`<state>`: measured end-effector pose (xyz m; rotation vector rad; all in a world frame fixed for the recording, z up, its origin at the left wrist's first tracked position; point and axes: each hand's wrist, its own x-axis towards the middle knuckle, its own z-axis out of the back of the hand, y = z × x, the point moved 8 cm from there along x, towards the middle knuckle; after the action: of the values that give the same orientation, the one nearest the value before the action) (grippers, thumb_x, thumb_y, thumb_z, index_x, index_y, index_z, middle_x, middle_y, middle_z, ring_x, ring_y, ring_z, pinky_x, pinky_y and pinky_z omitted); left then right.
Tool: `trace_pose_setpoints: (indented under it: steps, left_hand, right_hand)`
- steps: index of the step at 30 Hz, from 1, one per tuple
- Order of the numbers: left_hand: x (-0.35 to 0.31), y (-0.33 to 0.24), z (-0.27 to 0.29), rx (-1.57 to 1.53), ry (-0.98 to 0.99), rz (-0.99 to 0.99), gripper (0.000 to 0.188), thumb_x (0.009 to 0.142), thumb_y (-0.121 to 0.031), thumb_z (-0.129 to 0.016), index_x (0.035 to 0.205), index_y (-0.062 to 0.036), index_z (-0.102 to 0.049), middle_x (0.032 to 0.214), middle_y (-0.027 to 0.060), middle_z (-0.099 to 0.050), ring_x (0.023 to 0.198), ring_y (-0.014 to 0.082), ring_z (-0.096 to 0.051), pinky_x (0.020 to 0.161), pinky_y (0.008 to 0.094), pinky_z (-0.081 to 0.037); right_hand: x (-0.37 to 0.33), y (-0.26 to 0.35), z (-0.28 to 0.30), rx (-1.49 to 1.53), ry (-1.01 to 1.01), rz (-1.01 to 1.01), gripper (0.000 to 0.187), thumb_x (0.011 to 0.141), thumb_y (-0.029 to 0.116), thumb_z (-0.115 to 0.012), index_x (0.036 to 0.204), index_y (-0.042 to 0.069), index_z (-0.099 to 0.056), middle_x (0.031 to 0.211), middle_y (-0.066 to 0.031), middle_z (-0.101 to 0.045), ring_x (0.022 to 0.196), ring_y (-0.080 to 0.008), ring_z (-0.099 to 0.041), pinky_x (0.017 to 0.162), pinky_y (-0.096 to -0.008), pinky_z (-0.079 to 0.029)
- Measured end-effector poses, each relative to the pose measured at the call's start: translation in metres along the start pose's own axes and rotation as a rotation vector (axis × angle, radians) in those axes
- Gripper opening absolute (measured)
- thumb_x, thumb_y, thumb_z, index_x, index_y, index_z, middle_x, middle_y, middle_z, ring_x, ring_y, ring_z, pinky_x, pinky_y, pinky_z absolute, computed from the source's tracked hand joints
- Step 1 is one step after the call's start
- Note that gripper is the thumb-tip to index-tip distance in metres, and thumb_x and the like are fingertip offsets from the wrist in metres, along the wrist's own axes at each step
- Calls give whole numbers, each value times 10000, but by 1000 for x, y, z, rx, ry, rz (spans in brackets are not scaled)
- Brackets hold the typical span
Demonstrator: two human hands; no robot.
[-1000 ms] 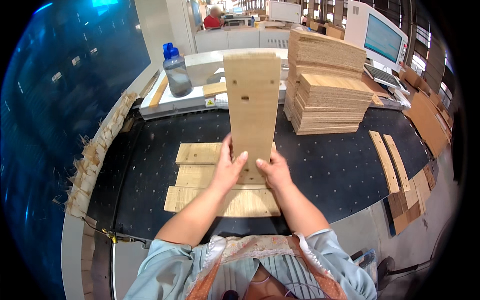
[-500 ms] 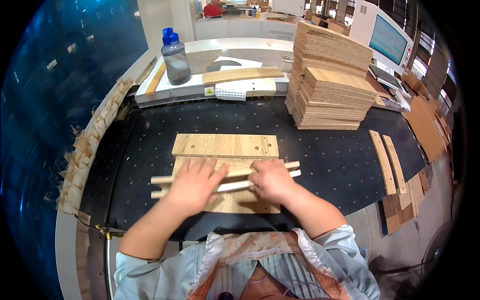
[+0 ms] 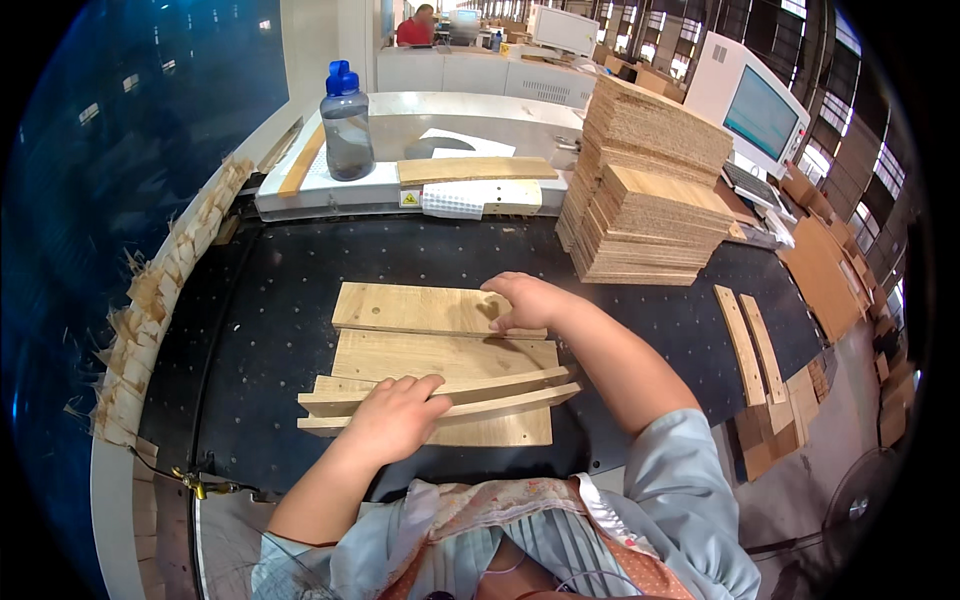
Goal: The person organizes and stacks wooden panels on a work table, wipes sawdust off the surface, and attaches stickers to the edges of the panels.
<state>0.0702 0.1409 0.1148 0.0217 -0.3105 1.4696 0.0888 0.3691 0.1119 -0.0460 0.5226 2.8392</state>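
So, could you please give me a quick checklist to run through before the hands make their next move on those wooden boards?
1. Left hand on the two thin pale wooden strips: ok, it rests on their left part.
2. Right hand on the far flat light wooden board: ok, it presses near the board's right end.
3. Boards flat on the black perforated table: ok; the strips lie across the nearer boards.
4. Tall stack of cut wooden panels apart from the hands: ok.
5. Clear plastic bottle with blue cap upright: ok, standing on the machine ledge behind.
6. Strips' alignment with each other: cannot tell.
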Motion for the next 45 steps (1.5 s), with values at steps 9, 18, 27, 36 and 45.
trace_pose_setpoints:
  steps: [9,18,27,36,45]
  left_hand:
    - [-3,8,-4,54,-139,22,142,667,-184,-689,772,-131,-610,932,26,-573,876,205,-593,759,347,-468]
    - [-6,8,-5,65,-93,36,146,701,-208,-668,822,-149,-612,936,6,-564,889,185,-579,763,338,-449]
    - [-11,6,-4,46,-143,44,129,687,-189,-661,797,-148,-609,904,-6,-561,880,175,-570,765,321,-439]
    - [-15,-5,11,97,-358,-26,31,695,-155,-577,668,-142,-580,765,-6,-520,790,171,-541,730,296,-422]
    - [-16,-5,16,57,-406,-46,11,668,-136,-595,659,-130,-594,788,3,-538,852,183,-550,778,303,-424]
  right_hand:
    - [56,-27,-57,-221,362,-168,1138,579,424,-826,1455,57,-199,1395,-209,-369,1295,-349,-371,1088,-478,-271]
    - [31,24,-18,-595,-23,43,1087,582,407,-834,1456,169,-233,1108,-123,-491,1008,-286,-529,829,-411,-437]
    - [33,24,1,-250,-234,229,246,764,281,-679,823,74,-560,801,-106,-609,796,-326,-604,691,-425,-487]
    - [12,47,-14,-523,-341,404,118,734,170,-594,822,119,-536,777,-67,-554,742,-263,-596,573,-386,-505]
    - [6,54,17,-238,-350,308,165,709,113,-664,816,87,-541,823,-87,-560,788,-285,-584,639,-396,-491]
